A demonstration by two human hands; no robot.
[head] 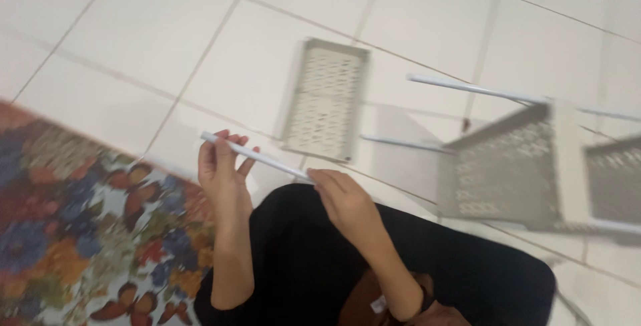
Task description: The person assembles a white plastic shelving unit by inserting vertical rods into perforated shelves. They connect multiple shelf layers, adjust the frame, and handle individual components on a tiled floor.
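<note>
A thin white rod (267,159) runs level between my two hands, above my knee in black cloth (300,252). My left hand (224,169) grips its left end with the fingers curled round it. My right hand (342,199) pinches the right end. On the tiled floor ahead lies a flat grey perforated tray (326,99). To the right stands a partly built grey perforated rack (514,166) with white rods (467,87) sticking out of it.
A rug with a colourful butterfly and flower pattern (73,226) covers the floor at the left. White floor tiles (133,39) with dark joints fill the far side. Another white rod (400,143) lies between the tray and the rack.
</note>
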